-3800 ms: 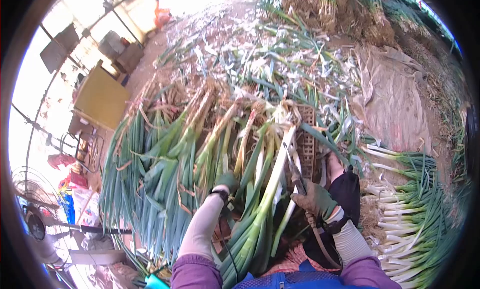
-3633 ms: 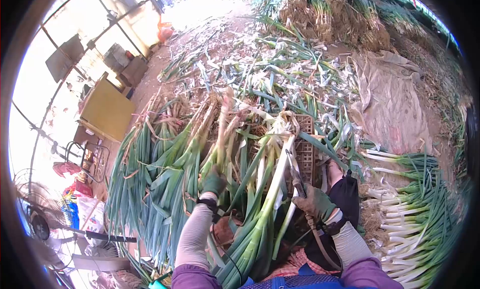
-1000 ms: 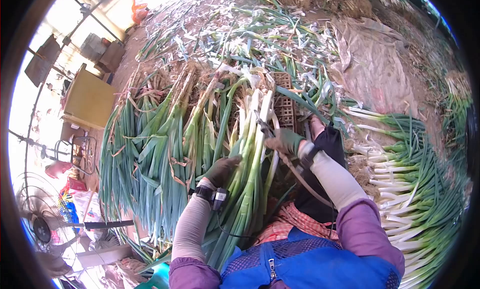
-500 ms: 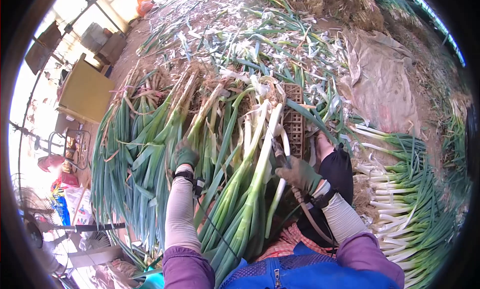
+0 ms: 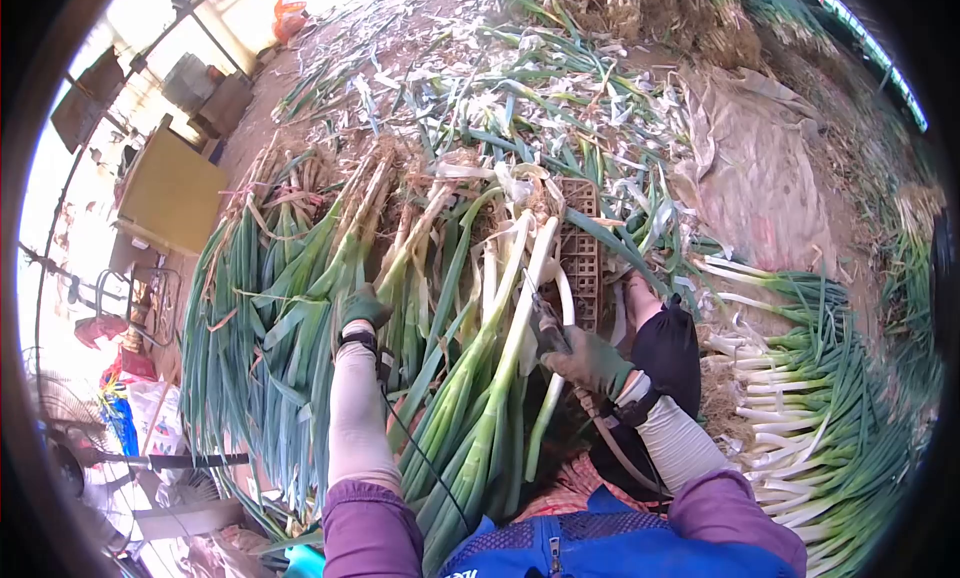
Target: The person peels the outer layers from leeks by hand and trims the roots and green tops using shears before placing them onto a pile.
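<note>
My left hand (image 5: pixel 365 309), in a dark green glove, is closed at the stalks of the green onions (image 5: pixel 290 308) heaped in front of me; its fingertips are partly hidden among the leaves. My right hand (image 5: pixel 590 364), also gloved, is wrapped around an air blow gun (image 5: pixel 545 323) with a thin nozzle pointing up and away. A brown hose (image 5: pixel 615 440) runs back from the gun toward my lap. Just left of the nozzle lies a thick green onion with a bare white stem (image 5: pixel 538 263), its leaves reaching toward me.
A brown plastic crate (image 5: pixel 580 248) stands beyond my right hand. Trimmed green onions (image 5: pixel 800 408) lie in a row at the right, near a crumpled cloth sheet (image 5: pixel 760 168). Peeled skins and leaves (image 5: pixel 520 78) litter the ground ahead. A fan (image 5: pixel 70 448) stands at the left.
My right hand with the blow gun has shifted slightly left and down, along the white stem. My left hand stays at nearly the same spot on the stalks.
</note>
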Demonstrator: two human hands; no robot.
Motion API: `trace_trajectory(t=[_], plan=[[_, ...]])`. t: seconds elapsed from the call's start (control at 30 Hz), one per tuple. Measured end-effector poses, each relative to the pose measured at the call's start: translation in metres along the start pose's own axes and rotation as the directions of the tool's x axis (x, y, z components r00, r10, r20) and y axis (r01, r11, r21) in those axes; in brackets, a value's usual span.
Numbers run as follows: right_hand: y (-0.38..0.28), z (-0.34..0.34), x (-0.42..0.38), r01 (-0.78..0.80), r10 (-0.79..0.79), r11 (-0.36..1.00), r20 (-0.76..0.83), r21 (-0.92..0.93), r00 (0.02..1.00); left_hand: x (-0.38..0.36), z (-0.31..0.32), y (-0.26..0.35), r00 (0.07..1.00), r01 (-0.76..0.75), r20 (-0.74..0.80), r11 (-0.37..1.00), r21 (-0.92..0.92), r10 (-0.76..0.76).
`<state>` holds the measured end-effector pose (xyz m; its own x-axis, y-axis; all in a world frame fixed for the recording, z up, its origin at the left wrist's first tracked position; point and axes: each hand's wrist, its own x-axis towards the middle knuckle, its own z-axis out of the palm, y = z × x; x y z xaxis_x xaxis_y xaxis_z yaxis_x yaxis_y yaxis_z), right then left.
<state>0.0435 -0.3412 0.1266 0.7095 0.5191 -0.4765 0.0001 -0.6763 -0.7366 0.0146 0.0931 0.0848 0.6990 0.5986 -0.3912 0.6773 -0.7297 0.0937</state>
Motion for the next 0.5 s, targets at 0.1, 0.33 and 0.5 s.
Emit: trace_trajectory(t=[0.1, 0.33, 0.5], plan=[[0.010, 0.002, 0.002, 0.037, -0.037, 0.999, -0.005, 0.011, 0.999, -0.017, 0.017, -0.001, 0.994, -0.036, 0.103, 0.998, 0.052, 0.030], [0.001, 0.002, 0.002, 0.085, -0.085, 0.996, -0.014, 0.012, 0.996, -0.040, 0.051, -0.003, 0.968, -0.230, -0.022, 0.917, 0.327, 0.251], [0.015, 0.004, 0.009, 0.077, -0.075, 0.995, -0.051, 0.056, 0.996, -0.076, -0.001, -0.006, 0.969, -0.235, -0.075, 0.972, 0.014, 0.235]])
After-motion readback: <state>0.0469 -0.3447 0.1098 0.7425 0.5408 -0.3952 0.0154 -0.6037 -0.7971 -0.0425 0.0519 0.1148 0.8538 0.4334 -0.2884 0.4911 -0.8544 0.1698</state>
